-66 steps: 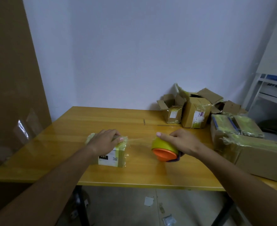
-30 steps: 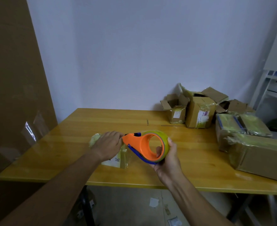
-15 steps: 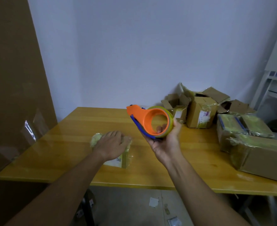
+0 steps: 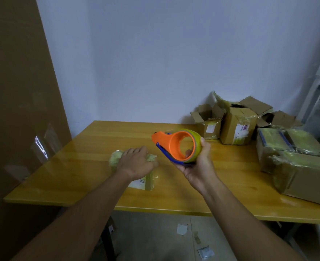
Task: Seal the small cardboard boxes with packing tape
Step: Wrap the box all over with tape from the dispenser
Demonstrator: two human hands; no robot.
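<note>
on the table, one small box under my palm, tape lifted clear

at about 9 o'clock from the dispenser, my left hand (image 4: pixel 136 162) lies flat on the small cardboard box (image 4: pixel 140 178), fingers relaxed and spread over its tape-wrapped top, pressing it to the wooden table (image 4: pixel 76 166). the box sits near the front edge, a white label showing on the side facing me.

what could go wrong: the tape dispenser (image 4: pixel 178 146) is up in the air with no strip that i can see running to the box. if the loose end has curled back onto the roll, i would judge the next pass will start with fumbling for it, and the thin film could wrinkle or stick to itself. the box looks light; if my left hand eases off while i pull tape, it may slide or tip toward the edge. the wrap on top is already bunched, so another layer laid slack could leave a seam gaping.

pose: my right hand (image 4: pixel 198 162) holds the dispenser at roughly 3 o'clock from the box, palm turned up, fingers curled through the orange core and thumb along the yellow-green roll. the orange nose points toward 10 o'clock, above the tabletop, not touching the box. both forearms reach in from 6 o'clock. more cardboard boxes (image 4: pixel 236 127), some with open flaps, wait at 2 o'clock by the wall (image 4: pixel 155 63).
</note>
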